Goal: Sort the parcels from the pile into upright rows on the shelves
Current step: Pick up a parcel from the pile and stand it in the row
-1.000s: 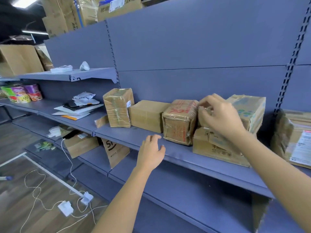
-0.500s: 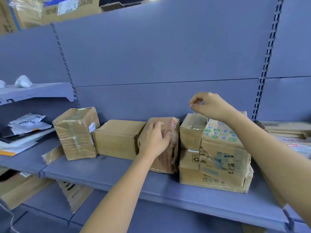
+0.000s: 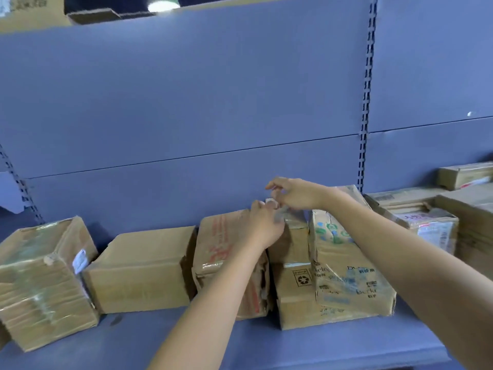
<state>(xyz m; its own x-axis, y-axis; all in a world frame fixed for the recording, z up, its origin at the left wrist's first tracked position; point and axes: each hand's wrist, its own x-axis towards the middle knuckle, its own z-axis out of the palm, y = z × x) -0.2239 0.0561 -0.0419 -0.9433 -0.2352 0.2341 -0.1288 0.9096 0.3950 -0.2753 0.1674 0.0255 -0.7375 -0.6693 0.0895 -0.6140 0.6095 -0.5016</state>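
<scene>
Cardboard parcels stand in a row on the blue shelf (image 3: 266,345): a tape-wrapped box (image 3: 42,279), a plain box (image 3: 141,271), a red-printed box (image 3: 224,257), then a small box (image 3: 290,244) stacked on a box with a recycling mark (image 3: 296,297). A box with blue and green print (image 3: 344,268) leans against those two. My left hand (image 3: 264,225) curls over the small box's top left corner. My right hand (image 3: 296,194) hovers just above it, thumb and finger pinching a small whitish scrap (image 3: 270,201) at that corner. What the scrap is cannot be told.
A pile of flat parcels (image 3: 426,222) lies on the shelf to the right, past the slotted upright (image 3: 364,156). More cartons (image 3: 464,174) sit behind it. The blue back panel (image 3: 186,102) rises behind the row.
My left hand left the face of the red-printed box and rose to the small box's top corner. My right hand came down towards it. The view moved closer.
</scene>
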